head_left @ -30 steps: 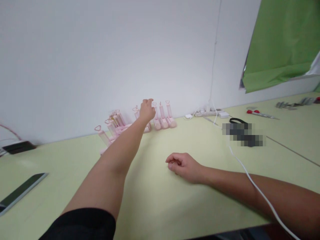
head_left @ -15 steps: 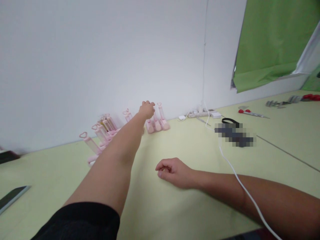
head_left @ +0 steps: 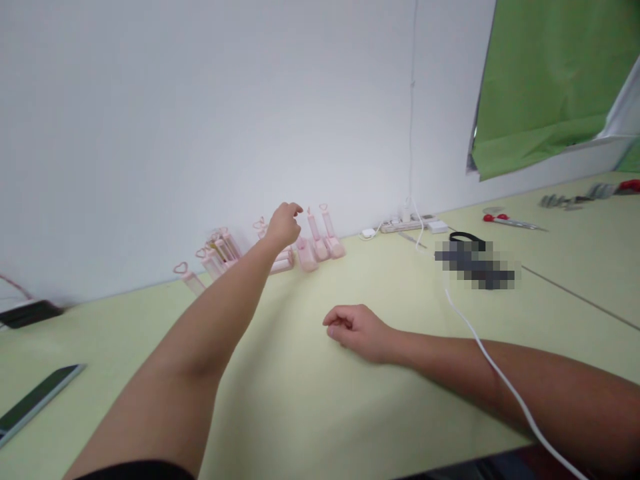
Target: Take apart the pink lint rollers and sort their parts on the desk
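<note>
My left hand (head_left: 286, 225) is stretched out toward the wall, its fingers curled closed at the upper part of a pink heart-topped tube (head_left: 306, 256). That tube's base shows just below the hand, while its top is hidden behind the fingers. Right beside it, two similar pink tubes (head_left: 332, 233) with heart-shaped tops stand upright. More of them are bunched in a group (head_left: 224, 245) to the left, partly covered by my forearm. My right hand (head_left: 361, 332) rests on the table, loosely curled, with a gap between thumb and fingers and nothing visible in it.
A power strip (head_left: 407, 225) lies along the wall, and a white cable (head_left: 480, 340) runs from there across my right forearm. Red-handled scissors (head_left: 515, 221) and a blurred-out dark object (head_left: 475, 265) lie on the right. At left are a phone-like slab (head_left: 40, 400) and a black object (head_left: 30, 313).
My left hand has drawn left, and the base of the nearest tube has shifted slightly toward me. The view has turned a little left. My right hand stays in place on the table.
</note>
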A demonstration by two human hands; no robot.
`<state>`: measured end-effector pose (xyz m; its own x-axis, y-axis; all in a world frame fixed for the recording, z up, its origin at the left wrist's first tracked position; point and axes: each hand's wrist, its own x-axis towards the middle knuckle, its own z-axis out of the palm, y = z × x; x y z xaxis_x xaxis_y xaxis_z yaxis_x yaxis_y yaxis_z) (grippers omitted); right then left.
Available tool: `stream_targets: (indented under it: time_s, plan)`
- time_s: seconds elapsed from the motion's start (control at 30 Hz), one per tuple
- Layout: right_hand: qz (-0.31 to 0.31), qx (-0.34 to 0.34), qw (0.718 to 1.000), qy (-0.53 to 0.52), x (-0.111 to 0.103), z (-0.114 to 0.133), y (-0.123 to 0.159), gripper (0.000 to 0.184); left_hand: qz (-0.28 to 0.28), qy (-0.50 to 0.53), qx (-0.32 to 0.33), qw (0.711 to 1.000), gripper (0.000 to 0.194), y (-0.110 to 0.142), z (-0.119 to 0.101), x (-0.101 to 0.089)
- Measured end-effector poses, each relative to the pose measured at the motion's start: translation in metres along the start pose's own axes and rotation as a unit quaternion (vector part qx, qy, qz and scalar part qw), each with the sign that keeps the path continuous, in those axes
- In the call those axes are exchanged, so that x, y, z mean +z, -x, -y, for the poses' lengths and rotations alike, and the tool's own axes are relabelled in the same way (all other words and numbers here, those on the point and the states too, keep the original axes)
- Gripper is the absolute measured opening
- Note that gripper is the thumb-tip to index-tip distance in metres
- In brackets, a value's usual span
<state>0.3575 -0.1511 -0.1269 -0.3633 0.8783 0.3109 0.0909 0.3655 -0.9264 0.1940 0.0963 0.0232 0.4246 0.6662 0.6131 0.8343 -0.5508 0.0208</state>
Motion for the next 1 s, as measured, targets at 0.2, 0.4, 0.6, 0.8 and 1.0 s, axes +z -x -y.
stream_targets:
  time_s: [0.2,0.4,0.6,0.8,1.0]
  plan:
    - [-0.097,0.117,0.975,-0.159,-0.006,-0.006,-0.015,0.027,-0.155,0.116,0.033,0.981,0.031,0.06,-0.029,-0.046]
    - [-0.097,0.164,0.924,-0.332,-0.017,-0.003,-0.018,0.033,-0.245,0.374,-0.078,0.891,0.026,0.134,-0.061,-0.068]
    - [-0.079,0.193,0.882,-0.423,-0.024,-0.003,-0.019,0.039,-0.27,0.526,-0.147,0.793,0.032,0.191,-0.074,-0.07]
    - [-0.043,0.226,0.876,-0.424,-0.033,-0.008,-0.023,0.041,-0.23,0.566,-0.119,0.783,0.038,0.212,-0.082,-0.086]
    - [-0.046,0.179,0.882,-0.434,-0.026,-0.007,-0.02,0.027,-0.08,0.611,-0.179,0.767,0.048,0.227,-0.091,-0.062]
